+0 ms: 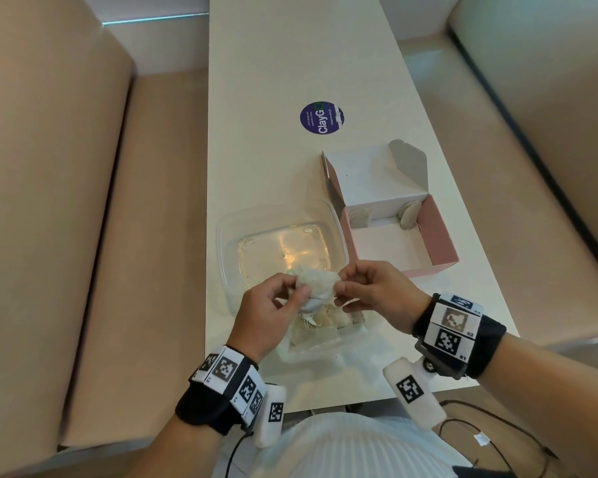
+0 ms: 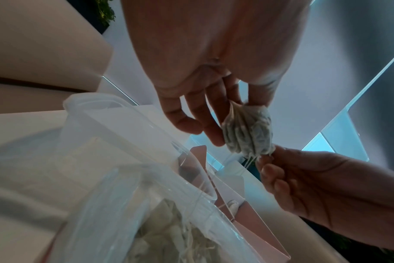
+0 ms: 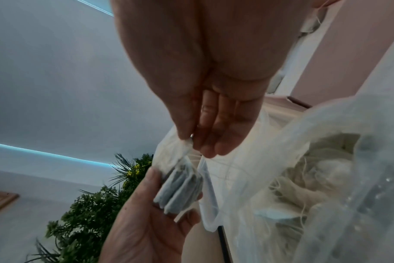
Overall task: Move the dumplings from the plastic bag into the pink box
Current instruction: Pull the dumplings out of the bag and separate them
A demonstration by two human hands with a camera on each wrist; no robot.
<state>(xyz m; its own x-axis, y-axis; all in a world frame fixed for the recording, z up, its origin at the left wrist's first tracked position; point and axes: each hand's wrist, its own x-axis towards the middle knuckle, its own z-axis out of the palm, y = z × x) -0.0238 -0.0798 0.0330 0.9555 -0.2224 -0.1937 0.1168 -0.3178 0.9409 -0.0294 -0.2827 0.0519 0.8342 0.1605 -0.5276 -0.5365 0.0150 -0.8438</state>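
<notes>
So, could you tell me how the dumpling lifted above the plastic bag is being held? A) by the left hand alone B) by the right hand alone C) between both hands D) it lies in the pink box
C: the left hand and the right hand each pinch an end of the dumpling, above the plastic bag.

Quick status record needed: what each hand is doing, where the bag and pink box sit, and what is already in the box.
left hand: pinches the held dumpling
right hand: pinches the same dumpling's other end
plastic bag: below the hands, more dumplings inside
clear container: behind the bag, looks empty
pink box: open, right of the container
in box: two dumplings against the far wall
</notes>
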